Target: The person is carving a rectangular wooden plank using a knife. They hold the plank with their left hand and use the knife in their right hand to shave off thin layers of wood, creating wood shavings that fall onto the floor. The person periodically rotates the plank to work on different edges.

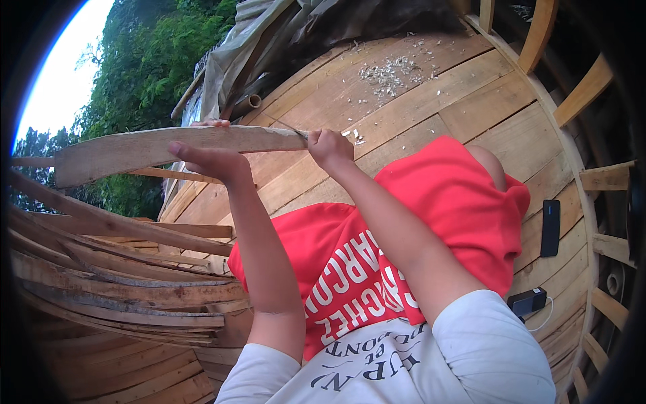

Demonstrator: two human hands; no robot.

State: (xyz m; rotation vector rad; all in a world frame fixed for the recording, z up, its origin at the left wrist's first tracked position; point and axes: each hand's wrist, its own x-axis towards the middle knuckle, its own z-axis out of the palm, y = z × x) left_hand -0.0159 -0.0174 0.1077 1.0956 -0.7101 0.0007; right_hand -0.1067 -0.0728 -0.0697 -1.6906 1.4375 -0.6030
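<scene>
The left hand (205, 156) has its grip closed around a long, curved wooden slat (168, 149), with the thumb along the near face and the fingertips showing over the top edge. The slat is held up in the air, roughly level across the view, its broad end reaching out to the person's left and its narrower end running toward the right hand (330, 146). The right hand is clenched in a fist at that narrow end, its grip shut on a thin blade-like tool (294, 130) whose tip lies against the slat's upper edge; the handle is hidden inside the fist, so the tool's kind cannot be told.

Both bare forearms rise from the lower edge. Below them lies red cloth (417, 229) with white lettering over the person's lap, and a white shirt (377, 363) shows at the bottom edge.

Behind the hands spreads a planked wooden floor (417, 101), with pale wood shavings (390, 73) scattered well beyond the right hand. A stack of similar curved slats (114, 283) lies to the left. On the planks to the right rest a dark flat phone (550, 227) and, nearer, a small black box with a white cable (528, 301). A grey tarpaulin (269, 34) is heaped at the far end, with green trees (141, 74) beyond.
</scene>
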